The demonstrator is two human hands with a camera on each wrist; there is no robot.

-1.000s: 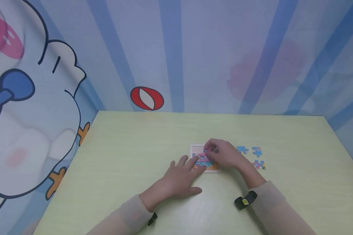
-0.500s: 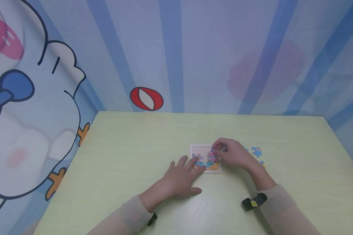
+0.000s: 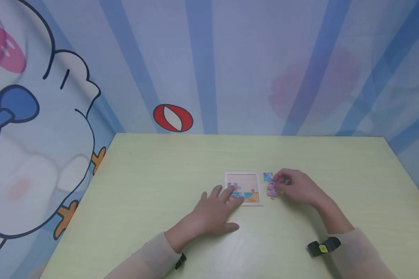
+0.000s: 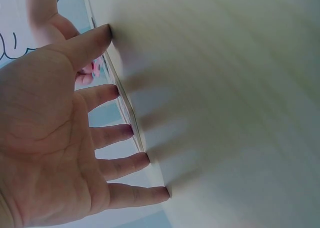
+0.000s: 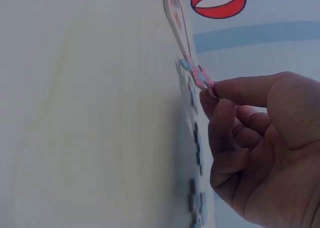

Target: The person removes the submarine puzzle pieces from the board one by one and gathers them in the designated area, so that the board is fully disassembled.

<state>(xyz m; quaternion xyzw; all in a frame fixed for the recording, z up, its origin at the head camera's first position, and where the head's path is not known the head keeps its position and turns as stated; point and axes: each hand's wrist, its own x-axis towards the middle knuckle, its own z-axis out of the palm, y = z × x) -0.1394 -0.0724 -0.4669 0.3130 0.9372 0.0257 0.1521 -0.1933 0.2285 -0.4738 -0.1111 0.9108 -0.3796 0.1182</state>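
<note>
The right hand (image 3: 302, 188) pinches a pink puzzle piece (image 5: 200, 77) between thumb and fingertips, its other fingers curled in. The piece sits just right of the puzzle frame (image 3: 260, 190). The left hand (image 3: 213, 213) lies spread, palm down, two fingertips reaching over the frame's left near part; the other fingers stretch across the surface (image 3: 352, 166).

Inside the white-rimmed frame, orange and blue pieces (image 3: 252, 197) fill the near edge, and a pink and blue piece (image 3: 232, 185) lies at the left. A blue piece (image 3: 268, 176) lies right of the frame, on the far side of the pinched one. More loose pieces (image 5: 199, 148) lie by the right hand, seen edge-on in its wrist view. Behind the surface's far edge hangs a blue-striped backdrop (image 3: 244, 69) bearing a red and white oval (image 3: 183, 118).
</note>
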